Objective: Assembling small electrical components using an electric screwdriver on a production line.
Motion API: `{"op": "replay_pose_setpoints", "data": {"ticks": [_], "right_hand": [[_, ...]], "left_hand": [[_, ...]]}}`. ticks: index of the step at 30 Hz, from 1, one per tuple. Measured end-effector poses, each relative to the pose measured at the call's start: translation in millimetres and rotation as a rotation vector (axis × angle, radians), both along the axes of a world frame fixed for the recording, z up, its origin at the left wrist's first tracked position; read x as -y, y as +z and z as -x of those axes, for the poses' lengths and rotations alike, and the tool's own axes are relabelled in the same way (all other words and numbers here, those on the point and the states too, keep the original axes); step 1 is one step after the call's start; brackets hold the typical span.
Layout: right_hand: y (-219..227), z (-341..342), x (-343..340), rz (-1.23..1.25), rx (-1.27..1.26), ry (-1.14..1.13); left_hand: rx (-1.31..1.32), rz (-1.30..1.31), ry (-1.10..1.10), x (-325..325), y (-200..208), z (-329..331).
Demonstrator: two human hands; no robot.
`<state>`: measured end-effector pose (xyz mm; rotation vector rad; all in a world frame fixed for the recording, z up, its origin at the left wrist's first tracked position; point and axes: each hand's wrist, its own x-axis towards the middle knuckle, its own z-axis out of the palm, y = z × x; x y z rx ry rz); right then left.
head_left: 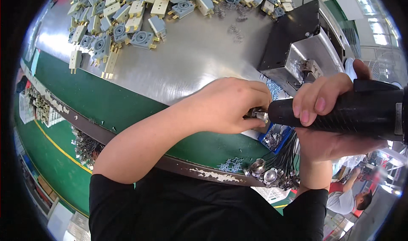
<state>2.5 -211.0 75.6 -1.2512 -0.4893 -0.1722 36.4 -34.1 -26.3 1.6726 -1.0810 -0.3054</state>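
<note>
My left hand comes in from the lower left with the forearm crossing my body, fingers curled shut in a loose fist that pinches a small metal part at the fingertips. My right hand wraps tight around the thick black barrel of a power screwdriver, four fingers folded over its top and the thumb up behind it; the barrel is ribbed and matte, lying nearly level, its nose touching the small metal part just right of my left fingertips. Both hands hover above the near edge of the worktop, a brushed, shiny steel sheet bordered by a green strip.

At the far left of the worktop lies a heap of grey and cream plastic sockets, blocky with round centres and brass pins, too many to count. A few loose wire springs are scattered beside them. One black and bare metal box fixture stands to the right. Under my wrists sits one blue tray of small metal bits, and near it a bundle of black wires with silvery round caps, at least three showing.
</note>
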Motion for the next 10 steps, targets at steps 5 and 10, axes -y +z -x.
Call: {"op": "replay_pose_setpoints", "data": {"ticks": [5,10], "right_hand": [[-4.0,4.3,-8.0,-0.034,-0.038,-0.014],[-1.6,5.3,-3.3,0.04,0.005,-0.009]], "left_hand": [[-0.001,-0.039,0.013,-3.1,-4.8,1.2],[-0.026,0.007,-0.02,1.6,-4.0,-1.2]]}}
